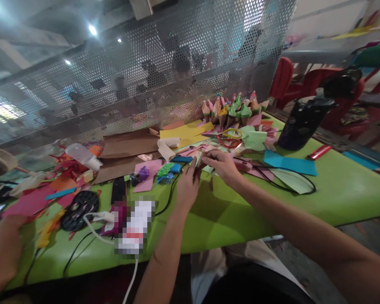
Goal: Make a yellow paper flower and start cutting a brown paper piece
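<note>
Near the middle of the green table, my left hand and my right hand meet over a small brown paper piece. The fingers of both are bent round it, and its shape is partly hidden. A narrow brown strip stands just below my right hand. Behind my hands lie paper scraps, scissors with yellow handles and a blue object. Brown paper sheets and a yellow sheet are spread farther back.
Small paper cones stand at the back. A black bottle and red marker are at the right. A phone, cables, a black round tray and yellow glue gun lie left. Another person's arm reaches in.
</note>
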The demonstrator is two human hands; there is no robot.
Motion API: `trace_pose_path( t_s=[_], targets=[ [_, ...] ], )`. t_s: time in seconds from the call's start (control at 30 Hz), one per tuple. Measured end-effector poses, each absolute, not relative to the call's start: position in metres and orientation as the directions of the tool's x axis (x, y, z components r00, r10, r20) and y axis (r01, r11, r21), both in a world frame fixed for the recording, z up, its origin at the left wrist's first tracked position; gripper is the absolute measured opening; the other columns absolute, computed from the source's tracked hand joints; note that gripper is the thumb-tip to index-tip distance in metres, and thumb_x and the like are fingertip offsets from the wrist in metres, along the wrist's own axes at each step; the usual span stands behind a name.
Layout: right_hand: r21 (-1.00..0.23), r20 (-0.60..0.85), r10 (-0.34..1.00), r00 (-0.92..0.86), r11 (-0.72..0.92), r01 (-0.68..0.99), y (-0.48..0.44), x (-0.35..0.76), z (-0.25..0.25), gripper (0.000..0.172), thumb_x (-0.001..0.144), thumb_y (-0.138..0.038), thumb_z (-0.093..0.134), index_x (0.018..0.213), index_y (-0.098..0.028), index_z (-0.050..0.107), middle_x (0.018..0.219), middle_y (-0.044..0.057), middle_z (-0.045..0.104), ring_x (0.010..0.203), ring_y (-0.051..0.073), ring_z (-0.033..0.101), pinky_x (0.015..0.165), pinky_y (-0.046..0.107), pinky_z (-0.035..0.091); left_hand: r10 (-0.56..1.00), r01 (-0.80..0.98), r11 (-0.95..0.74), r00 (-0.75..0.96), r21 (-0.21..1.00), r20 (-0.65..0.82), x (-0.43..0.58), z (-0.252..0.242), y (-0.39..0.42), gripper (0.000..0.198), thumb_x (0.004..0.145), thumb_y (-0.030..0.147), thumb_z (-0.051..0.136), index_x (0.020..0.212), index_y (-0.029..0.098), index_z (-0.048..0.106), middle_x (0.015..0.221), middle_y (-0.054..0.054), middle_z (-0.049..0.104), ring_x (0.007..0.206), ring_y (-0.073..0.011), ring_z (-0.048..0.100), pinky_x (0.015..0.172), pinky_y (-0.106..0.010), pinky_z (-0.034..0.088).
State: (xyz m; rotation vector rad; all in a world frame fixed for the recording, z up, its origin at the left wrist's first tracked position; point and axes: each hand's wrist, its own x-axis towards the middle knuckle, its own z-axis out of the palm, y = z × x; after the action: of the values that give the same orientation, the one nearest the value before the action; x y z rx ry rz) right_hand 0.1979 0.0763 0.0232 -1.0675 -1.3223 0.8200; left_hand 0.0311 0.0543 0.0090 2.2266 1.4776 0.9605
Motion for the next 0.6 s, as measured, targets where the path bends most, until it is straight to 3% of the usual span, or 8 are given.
trace_pose_path(
  t_s=[0.07, 0.2, 0.33, 0.6],
  targets=[
    [-0.948, 0.318, 0.944, 0.087, 0.318, 0.021, 0.0766, 0.2007, 0.0268, 0.032, 0.076, -0.052, 0.068, 0.061, -0.023, 0.064, 0.072, 0.003, 0.063, 0.078, 0.022, 0.057, 0.074, 0.035, 0.043, 0.913, 0.579, -0.407, 0.227, 0.707, 0.339, 0.0275, 0.0089, 0.0573, 0.048, 0.1, 0.033, 0.052, 0.147, 0.023, 0.056, 0.124, -0.013, 0.071, 0.105, -0.0241, 0.069, 0.093, -0.036, 0.053],
    [-0.969, 0.221, 0.973, 0.061, 0.226, -0.097, 0.0765, 0.2039, 0.0302, 0.034, 0.073, -0.055, 0.071, 0.066, -0.022, 0.069, 0.068, 0.002, 0.065, 0.067, 0.018, 0.055, 0.065, 0.033, 0.042, 0.952, 0.382, -0.298, 0.186, 0.875, 0.243, 0.0229, 0.0078, 0.0622, 0.042, 0.095, 0.043, 0.062, 0.129, 0.019, 0.065, 0.093, -0.005, 0.073, 0.08, -0.0179, 0.066, 0.077, -0.029, 0.053],
    [-0.97, 0.184, 0.979, 0.094, 0.196, -0.145, 0.0771, 0.2041, 0.0285, 0.035, 0.069, -0.055, 0.075, 0.067, -0.02, 0.07, 0.066, 0.002, 0.066, 0.063, 0.015, 0.054, 0.063, 0.03, 0.041, 0.955, 0.306, -0.274, 0.194, 0.912, 0.222, 0.0234, 0.0108, 0.0618, 0.03, 0.092, 0.043, 0.065, 0.11, 0.019, 0.067, 0.086, -0.002, 0.071, 0.075, -0.0154, 0.065, 0.073, -0.026, 0.051],
    [-0.971, 0.196, 0.978, 0.067, 0.203, -0.128, 0.0756, 0.2011, 0.0278, 0.038, 0.069, -0.056, 0.075, 0.065, -0.02, 0.067, 0.069, 0.003, 0.067, 0.064, 0.016, 0.056, 0.062, 0.03, 0.04, 0.968, 0.279, -0.214, 0.191, 0.936, 0.164, 0.0245, 0.0159, 0.0601, 0.022, 0.096, 0.039, 0.057, 0.099, 0.019, 0.066, 0.072, 0.002, 0.064, 0.06, -0.0111, 0.054, 0.058, -0.022, 0.042]
  ],
)
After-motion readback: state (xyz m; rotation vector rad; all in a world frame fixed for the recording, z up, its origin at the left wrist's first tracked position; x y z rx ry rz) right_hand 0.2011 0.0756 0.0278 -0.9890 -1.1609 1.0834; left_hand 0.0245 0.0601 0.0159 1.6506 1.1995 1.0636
